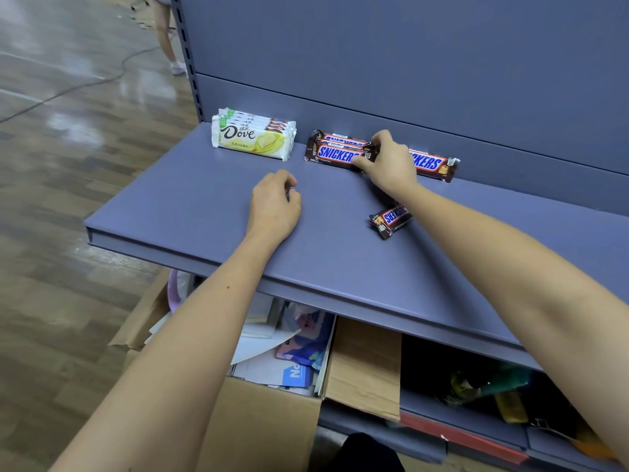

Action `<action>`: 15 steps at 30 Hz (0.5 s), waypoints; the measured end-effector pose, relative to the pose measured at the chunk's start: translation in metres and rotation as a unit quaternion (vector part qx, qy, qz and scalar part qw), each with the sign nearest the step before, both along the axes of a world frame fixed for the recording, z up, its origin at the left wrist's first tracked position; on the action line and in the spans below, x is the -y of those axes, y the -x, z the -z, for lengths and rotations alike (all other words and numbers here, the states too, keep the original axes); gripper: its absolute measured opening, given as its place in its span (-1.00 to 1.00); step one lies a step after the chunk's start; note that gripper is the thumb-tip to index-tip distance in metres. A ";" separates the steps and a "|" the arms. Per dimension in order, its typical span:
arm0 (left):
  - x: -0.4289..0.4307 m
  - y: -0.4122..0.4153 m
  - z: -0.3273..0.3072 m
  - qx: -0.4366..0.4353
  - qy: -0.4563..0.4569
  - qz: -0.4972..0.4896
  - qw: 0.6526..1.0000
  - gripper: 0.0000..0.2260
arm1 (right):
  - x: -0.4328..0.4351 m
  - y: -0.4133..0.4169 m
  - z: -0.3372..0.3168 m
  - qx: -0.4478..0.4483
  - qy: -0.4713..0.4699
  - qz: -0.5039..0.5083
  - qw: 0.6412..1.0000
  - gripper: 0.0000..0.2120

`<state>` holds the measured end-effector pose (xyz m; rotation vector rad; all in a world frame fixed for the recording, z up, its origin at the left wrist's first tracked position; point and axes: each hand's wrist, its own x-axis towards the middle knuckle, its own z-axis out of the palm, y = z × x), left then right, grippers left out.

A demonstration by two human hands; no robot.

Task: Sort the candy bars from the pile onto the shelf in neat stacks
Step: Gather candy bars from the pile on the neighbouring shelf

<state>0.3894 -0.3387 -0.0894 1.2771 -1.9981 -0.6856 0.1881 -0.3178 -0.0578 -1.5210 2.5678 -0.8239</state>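
A neat stack of white-and-green Dove bars (253,137) stands at the back left of the blue-grey shelf (190,212). To its right lies a stack of brown Snickers bars (335,149). My right hand (386,161) pinches the right end of that stack's top bars between thumb and fingers. Another Snickers bar (434,165) lies along the back wall, half hidden behind that hand. One more Snickers bar (391,219) lies loose and askew, partly under my right forearm. My left hand (275,206) rests on the shelf with loosely curled fingers, holding nothing.
The shelf's blue back panel (408,63) rises behind the bars. Below the shelf are cardboard boxes (265,424) with papers and packets. A wooden floor (61,199) with a cable spreads left, and a person's leg (166,32) is far back.
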 end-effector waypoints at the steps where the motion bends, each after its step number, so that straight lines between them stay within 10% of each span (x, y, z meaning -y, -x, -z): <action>1: 0.000 0.000 0.000 0.001 0.000 0.000 1.000 -0.81 | -0.003 0.001 -0.001 0.008 0.014 -0.009 1.000 -0.56; 15: -0.007 -0.004 -0.003 0.022 0.006 0.019 1.000 -0.80 | -0.092 0.033 -0.019 0.075 -0.177 -0.203 0.960 -0.65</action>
